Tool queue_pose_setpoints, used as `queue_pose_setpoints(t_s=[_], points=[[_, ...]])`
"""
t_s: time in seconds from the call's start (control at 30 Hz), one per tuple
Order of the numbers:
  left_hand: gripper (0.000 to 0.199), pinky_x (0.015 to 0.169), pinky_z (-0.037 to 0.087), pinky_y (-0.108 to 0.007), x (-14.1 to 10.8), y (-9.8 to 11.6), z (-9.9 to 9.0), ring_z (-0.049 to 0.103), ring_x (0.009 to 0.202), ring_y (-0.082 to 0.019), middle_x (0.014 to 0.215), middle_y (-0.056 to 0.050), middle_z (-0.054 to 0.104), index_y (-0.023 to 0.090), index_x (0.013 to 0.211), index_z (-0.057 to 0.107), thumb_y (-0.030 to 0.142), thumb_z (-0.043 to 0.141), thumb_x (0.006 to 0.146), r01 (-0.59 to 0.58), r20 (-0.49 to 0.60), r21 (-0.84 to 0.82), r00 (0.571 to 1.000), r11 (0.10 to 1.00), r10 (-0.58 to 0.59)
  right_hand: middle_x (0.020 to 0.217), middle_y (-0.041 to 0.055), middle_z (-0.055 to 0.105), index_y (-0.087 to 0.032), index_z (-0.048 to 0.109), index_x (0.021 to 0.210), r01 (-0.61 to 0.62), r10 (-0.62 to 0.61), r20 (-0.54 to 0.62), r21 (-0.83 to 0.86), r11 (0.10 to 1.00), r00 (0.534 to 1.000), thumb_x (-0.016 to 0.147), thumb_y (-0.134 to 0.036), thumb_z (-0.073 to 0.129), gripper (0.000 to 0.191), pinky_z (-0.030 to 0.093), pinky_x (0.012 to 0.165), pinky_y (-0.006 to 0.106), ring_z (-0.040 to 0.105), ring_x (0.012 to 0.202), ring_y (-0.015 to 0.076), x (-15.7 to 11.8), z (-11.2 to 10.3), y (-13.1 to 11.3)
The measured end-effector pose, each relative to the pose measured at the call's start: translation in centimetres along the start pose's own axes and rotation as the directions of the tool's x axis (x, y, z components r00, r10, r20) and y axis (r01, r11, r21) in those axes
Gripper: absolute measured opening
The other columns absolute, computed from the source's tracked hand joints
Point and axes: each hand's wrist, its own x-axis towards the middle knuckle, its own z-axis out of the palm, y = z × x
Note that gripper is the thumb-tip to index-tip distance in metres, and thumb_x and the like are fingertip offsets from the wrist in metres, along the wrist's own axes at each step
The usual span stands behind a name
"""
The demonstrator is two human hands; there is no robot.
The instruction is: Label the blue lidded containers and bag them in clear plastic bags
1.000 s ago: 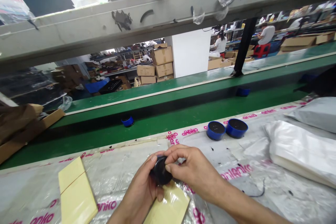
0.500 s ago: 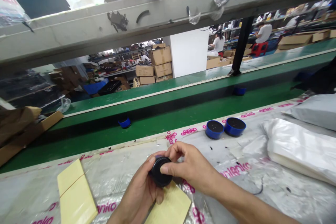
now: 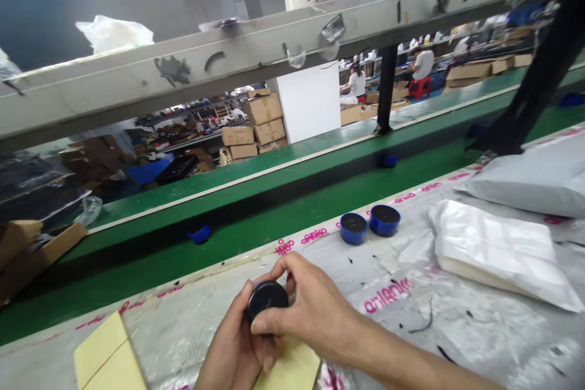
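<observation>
A round black cap-like piece (image 3: 267, 300) faces up between my two hands, low in the middle of the head view. My left hand (image 3: 240, 338) is wrapped round its left side and underside. With thumb and fingers, my right hand (image 3: 306, 308) grips its right rim. What sits beneath the black top is hidden by my fingers. Under my hands lies a yellow sheet or pad (image 3: 295, 365). Past my right hand, two round blue pieces with black tops, one nearer (image 3: 353, 229) and one farther (image 3: 384, 220), stand side by side on the plastic-covered table.
A banded yellow stack (image 3: 107, 356) lies at left. White plastic bags (image 3: 498, 250) rest at right. Behind runs a green conveyor belt (image 3: 256, 219) carrying more blue pieces (image 3: 200, 234). A grey beam (image 3: 256, 42) crosses above, with a dark post (image 3: 387, 88). Two people sit far back.
The view has shifted, so the surroundings sit farther left. My right thumb has moved from the top of the black piece to its lower rim; both hands still hold it.
</observation>
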Motion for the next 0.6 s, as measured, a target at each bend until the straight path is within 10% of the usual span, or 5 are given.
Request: queue_pose_setpoints(t_s=[0.23, 0.43, 0.6], points=[[0.053, 0.048, 0.046, -0.021, 0.9, 2.3, 1.7, 0.057, 0.064, -0.015, 0.087, -0.002, 0.068, 0.024, 0.122, 0.063, 0.053, 0.074, 0.079, -0.162, -0.014, 0.338, 0.984, 0.927, 0.177, 0.089, 0.0003, 0.063, -0.023, 0.063, 0.108, 0.088, -0.067, -0.092, 0.245, 0.965, 0.993, 0.078, -0.051, 0.076, 0.043, 0.046, 0.066, 0.028, 0.059, 0.080, 0.0183, 0.5, -4.6, -0.8], [0.055, 0.052, 0.045, -0.024, 4.1, 3.5, 5.5, 0.058, 0.069, -0.019, 0.091, -0.005, 0.068, 0.023, 0.120, 0.063, 0.055, 0.074, 0.077, -0.284, 0.144, 0.760, 0.951, 0.585, 0.274, 0.077, 0.0005, 0.060, -0.020, 0.065, 0.087, 0.202, -0.134, -0.353, 0.163, 0.966, 0.926, 0.090, -0.049, 0.063, 0.030, 0.047, 0.066, 0.029, 0.055, 0.072, 0.0171, 0.7, -11.3, -1.1], [0.045, 0.084, 0.045, -0.031, 7.0, 2.1, 7.6, 0.059, 0.099, -0.027, 0.113, -0.008, 0.067, 0.024, 0.114, 0.068, 0.035, 0.081, 0.072, -0.494, 0.363, 0.790, 0.854, 0.363, 0.372, 0.082, 0.0018, 0.067, -0.021, 0.067, 0.090, 0.181, -0.182, -0.347, -0.035, 0.983, 0.920, 0.092, -0.044, 0.061, 0.024, 0.048, 0.071, 0.032, 0.061, 0.077, 0.0195, 0.1, -13.0, 0.9]])
